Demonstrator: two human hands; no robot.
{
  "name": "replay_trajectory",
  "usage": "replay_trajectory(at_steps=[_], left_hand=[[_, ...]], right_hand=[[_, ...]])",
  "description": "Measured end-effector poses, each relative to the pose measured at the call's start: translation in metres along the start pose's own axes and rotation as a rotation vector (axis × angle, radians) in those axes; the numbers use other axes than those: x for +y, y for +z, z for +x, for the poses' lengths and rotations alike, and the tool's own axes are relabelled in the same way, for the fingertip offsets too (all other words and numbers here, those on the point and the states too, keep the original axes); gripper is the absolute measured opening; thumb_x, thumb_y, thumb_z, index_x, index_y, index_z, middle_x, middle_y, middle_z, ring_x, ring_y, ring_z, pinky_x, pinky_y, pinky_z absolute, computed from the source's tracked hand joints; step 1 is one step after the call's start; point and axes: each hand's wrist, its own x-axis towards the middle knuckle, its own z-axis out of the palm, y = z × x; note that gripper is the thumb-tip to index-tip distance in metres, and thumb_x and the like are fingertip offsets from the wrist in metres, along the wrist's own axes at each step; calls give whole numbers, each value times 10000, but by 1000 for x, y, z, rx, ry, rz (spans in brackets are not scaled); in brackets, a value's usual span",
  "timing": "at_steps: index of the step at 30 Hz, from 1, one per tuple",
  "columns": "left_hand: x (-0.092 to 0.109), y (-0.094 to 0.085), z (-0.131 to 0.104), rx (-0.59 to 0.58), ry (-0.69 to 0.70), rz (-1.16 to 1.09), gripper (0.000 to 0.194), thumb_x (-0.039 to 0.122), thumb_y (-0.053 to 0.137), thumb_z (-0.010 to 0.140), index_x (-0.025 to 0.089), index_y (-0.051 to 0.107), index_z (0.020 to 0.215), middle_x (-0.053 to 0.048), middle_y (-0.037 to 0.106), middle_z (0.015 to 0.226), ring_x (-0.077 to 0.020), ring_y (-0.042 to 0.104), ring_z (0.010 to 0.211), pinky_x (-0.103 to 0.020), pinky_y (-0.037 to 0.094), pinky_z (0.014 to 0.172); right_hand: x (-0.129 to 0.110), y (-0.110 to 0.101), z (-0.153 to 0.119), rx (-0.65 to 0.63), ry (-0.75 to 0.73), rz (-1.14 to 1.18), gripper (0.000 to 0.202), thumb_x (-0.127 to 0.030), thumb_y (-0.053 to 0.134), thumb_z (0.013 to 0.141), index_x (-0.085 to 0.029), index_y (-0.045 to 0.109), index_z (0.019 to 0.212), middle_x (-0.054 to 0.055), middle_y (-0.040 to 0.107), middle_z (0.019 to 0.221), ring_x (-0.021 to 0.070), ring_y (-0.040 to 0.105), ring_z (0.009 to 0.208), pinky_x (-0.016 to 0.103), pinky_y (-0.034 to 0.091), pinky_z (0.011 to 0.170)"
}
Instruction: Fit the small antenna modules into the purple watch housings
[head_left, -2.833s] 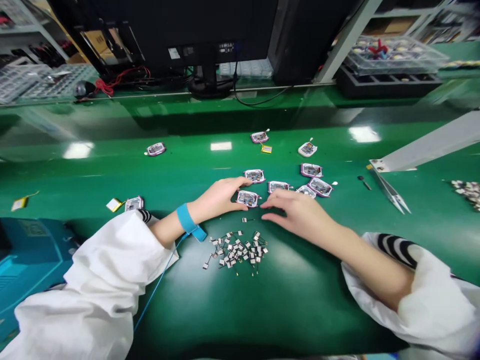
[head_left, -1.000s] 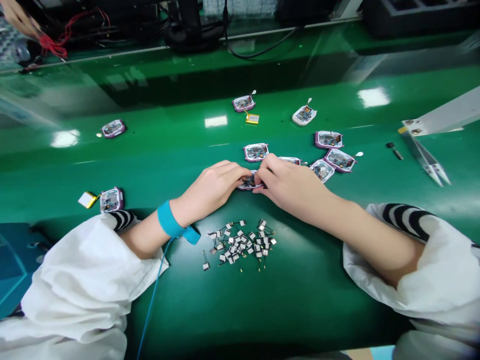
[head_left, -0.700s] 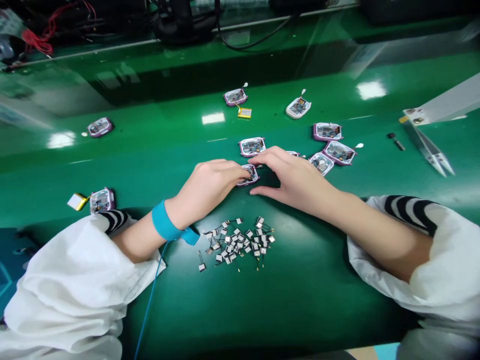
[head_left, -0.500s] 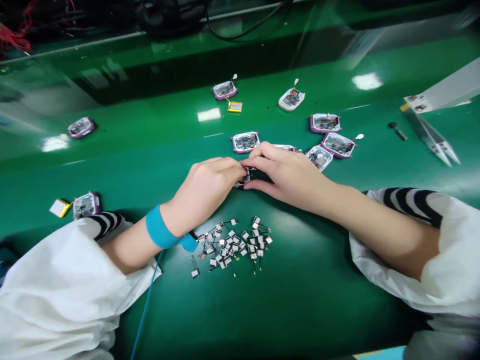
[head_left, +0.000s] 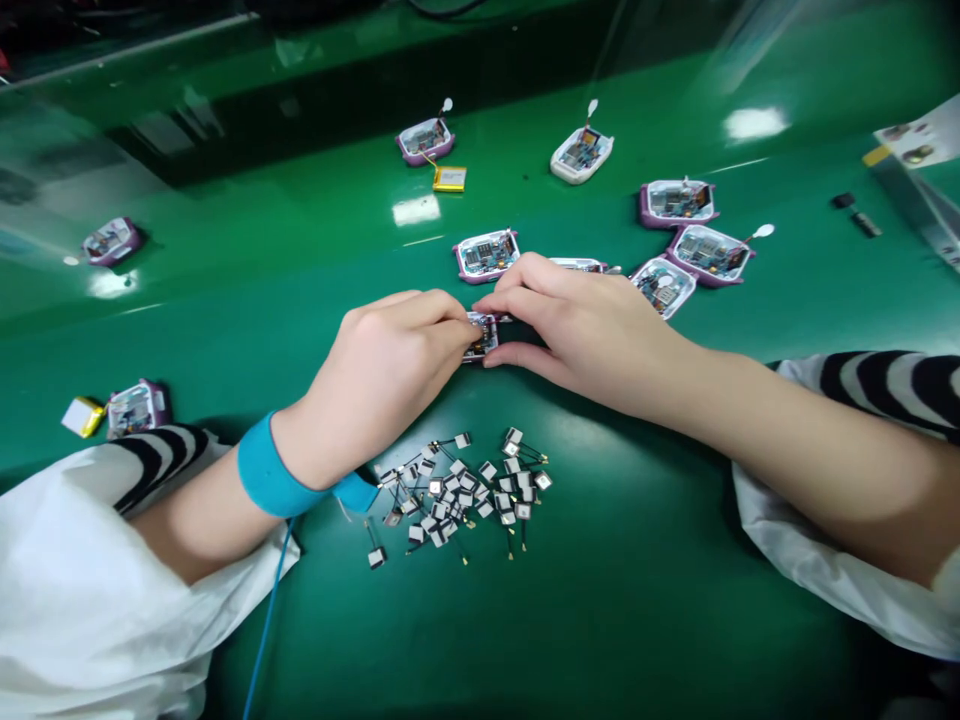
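Observation:
A small device case with an exposed circuit board lies between my hands, partly hidden by fingers. My left hand, with a blue band at the wrist, has its fingers pressed together at the case's left side; whatever the fingertips pinch is too small to name. My right hand has its thumb and fingertips on the right edge of the same case. Just behind sits another open purple case. Nearer the front is a pile of small square parts with short black cables.
Several open cases stand at the right rear, a white one behind. A purple case has a yellow battery beside it. More cases lie left. At the far right are a black connector piece and a white-ended tool.
The view has shifted closer, spreading things outward. My left fingertips have drawn slightly left, showing more of the case's board. My right hand stays at its edge.

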Motion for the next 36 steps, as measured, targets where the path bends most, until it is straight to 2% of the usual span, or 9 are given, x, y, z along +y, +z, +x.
replay_trajectory(at_steps=[11,15,22,27,33,36], left_hand=[[-1,-2,-3,48,-2,-66,102,191,526,812,177,626,827,17,651,862,-116,607,758,-215,472,660],[-1,-2,-4,19,4,-33,128,209,495,830,184,620,833,7,642,846,-135,599,764,-240,477,645],[2,-4,-2,-49,1,-7,179,221,452,850,203,630,857,-9,636,845,-152,588,764,-267,486,636],[3,-5,-2,-36,-5,-8,187,236,454,850,204,638,858,-12,633,827,-142,582,733,-264,488,616],[5,-7,-1,-85,-30,-7,186,247,444,861,212,624,893,-10,629,859,-148,574,759,-279,487,644],[4,-7,-2,-62,-10,-10,162,235,472,847,203,622,900,-10,626,851,-150,571,744,-283,480,626]], right_hand=[[3,2,-1,42,-34,-5,349,-403,486,820,-156,549,1059,52,543,1016,183,567,870,264,405,617],[2,1,0,-1,-4,2,351,-395,506,808,-156,554,1060,55,538,1026,198,567,886,274,415,628],[4,3,-1,36,-29,29,349,-415,456,830,-161,560,1044,58,533,1028,201,569,887,282,428,641],[2,1,-1,17,-16,27,334,-397,496,810,-163,566,1037,57,535,1034,210,570,894,277,421,624],[1,0,0,8,-2,6,335,-404,500,807,-161,565,1028,58,538,1009,201,572,876,262,413,607],[1,0,0,9,-1,-21,343,-417,516,795,-169,566,1027,49,541,1009,191,572,867,248,404,591]])
